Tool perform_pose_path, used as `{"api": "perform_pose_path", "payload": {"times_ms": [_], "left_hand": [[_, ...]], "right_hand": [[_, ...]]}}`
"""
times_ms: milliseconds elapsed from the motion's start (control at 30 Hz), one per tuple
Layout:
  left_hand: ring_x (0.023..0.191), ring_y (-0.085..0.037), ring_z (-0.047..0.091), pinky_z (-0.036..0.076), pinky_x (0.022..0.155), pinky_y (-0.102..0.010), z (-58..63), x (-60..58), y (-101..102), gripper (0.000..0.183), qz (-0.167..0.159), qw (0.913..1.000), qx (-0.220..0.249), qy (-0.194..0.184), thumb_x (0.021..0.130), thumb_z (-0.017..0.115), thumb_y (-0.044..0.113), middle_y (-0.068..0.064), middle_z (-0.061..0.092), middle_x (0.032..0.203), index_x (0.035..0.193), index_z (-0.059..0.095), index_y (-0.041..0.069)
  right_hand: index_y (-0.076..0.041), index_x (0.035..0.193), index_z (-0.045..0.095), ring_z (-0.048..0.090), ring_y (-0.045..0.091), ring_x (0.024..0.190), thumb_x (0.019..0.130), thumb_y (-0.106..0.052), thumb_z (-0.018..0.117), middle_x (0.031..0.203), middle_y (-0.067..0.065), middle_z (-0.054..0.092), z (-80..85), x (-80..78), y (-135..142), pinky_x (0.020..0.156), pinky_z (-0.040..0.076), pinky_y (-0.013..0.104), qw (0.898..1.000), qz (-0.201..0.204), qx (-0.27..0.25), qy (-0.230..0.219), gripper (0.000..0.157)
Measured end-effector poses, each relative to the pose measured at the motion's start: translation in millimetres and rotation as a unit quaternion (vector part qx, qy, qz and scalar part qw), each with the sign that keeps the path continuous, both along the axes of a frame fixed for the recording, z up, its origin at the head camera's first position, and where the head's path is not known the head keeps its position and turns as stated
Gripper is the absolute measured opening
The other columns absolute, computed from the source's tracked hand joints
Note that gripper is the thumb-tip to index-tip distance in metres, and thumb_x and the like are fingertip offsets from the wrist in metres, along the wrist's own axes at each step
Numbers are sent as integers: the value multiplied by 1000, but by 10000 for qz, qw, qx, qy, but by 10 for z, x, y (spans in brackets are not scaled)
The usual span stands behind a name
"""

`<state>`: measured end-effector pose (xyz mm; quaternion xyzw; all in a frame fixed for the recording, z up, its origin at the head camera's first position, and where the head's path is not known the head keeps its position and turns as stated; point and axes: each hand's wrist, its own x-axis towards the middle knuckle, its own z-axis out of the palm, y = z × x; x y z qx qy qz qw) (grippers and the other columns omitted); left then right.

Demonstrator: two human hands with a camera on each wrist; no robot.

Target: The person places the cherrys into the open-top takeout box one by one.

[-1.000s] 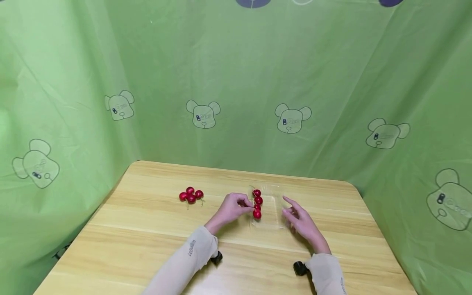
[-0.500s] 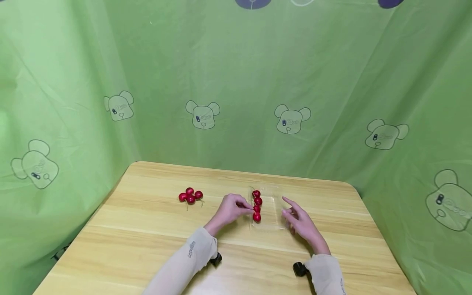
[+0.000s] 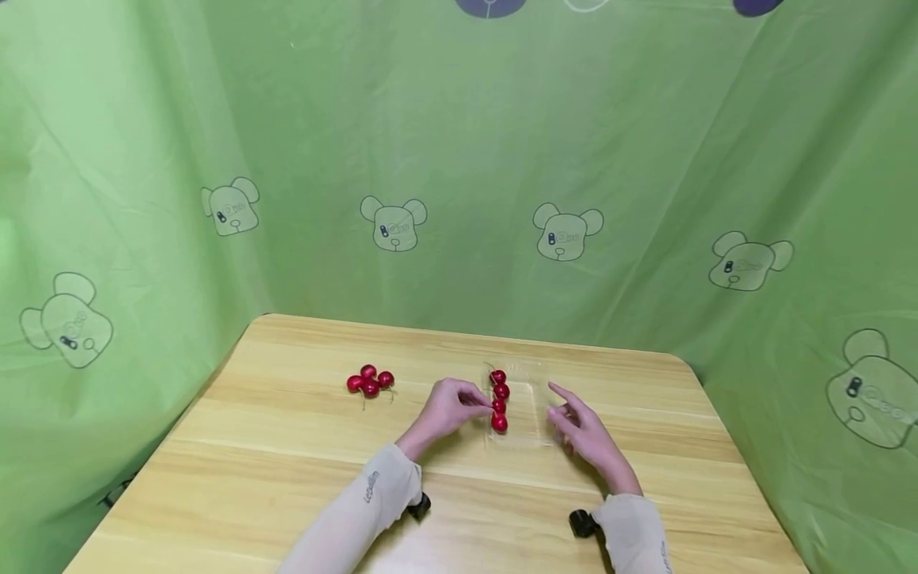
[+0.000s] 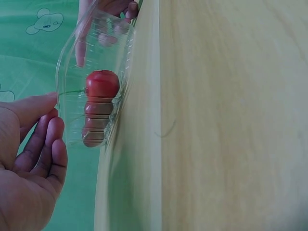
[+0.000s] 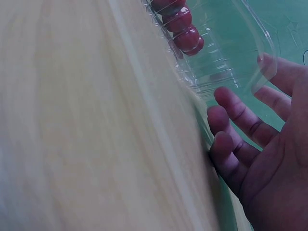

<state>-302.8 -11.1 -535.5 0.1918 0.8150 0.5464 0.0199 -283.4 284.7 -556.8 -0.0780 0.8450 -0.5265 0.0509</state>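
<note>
A clear plastic box lies on the table, with a row of red cherries along its left side. My left hand is at the left rim, thumb and forefinger pinching the green stem of the front cherry, which sits inside the box. In the left wrist view that stem crosses the rim to the thumb tip. On the other side, my right hand has loosely bent, spread fingers and holds nothing. Its forefinger overlaps the box's right rim in the right wrist view.
Several more cherries with stems lie in a cluster on the wooden table, left of the left hand. A green curtain with bear-head prints hangs behind and beside the table.
The front cherry has shifted slightly towards the box's near end since one second ago. Both hands stay almost still.
</note>
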Motion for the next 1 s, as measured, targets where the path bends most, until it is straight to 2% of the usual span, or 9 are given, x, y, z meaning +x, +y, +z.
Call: {"api": "perform_pose_path", "payload": {"times_ms": [133,267,400,467,700,1000], "left_hand": [[75,-7,67,58,71,-23,-9,-5,-10,9,19,10000,-17,-18,86,84,12,7,76,85,93,81,16],[76,-7,67,58,73,-23,-29,5,-33,10,16,9999,80,-95,86,83,9,4,76,87,95,80,15],[77,-8,67,58,73,-22,-35,10,-44,10,33,9998,148,-126,87,82,8,2,77,88,95,80,14],[77,-10,67,58,73,-23,-21,11,-44,10,41,9998,139,-100,87,82,8,1,77,89,95,80,13],[77,-8,67,58,74,-23,-42,-5,-51,10,37,9999,118,-56,87,83,10,3,77,89,96,80,14],[77,-8,68,59,73,-24,-75,-7,-83,10,20,10000,91,-23,87,82,11,5,76,87,96,80,16]], "right_hand": [[-11,161,35,60,22,72,107,-20,58,112,26,62,78,25,-17,49,52,32,10000,-2,-9,-52,59],[-6,160,35,61,26,73,107,-17,58,111,30,61,265,126,-77,51,53,33,9999,111,-21,-124,59],[-2,159,34,61,25,72,106,-18,59,110,30,61,351,186,-109,50,53,34,9997,228,-102,11,61],[-2,159,34,61,25,71,106,-17,60,110,30,61,339,177,-105,50,53,34,9997,204,-166,12,61],[-15,161,36,59,17,70,106,-25,60,111,24,63,5,-2,-4,48,51,31,9999,54,-88,37,60],[-15,161,36,59,16,70,106,-26,60,110,23,63,10,10,-9,48,51,30,9999,45,-64,77,60]]}}
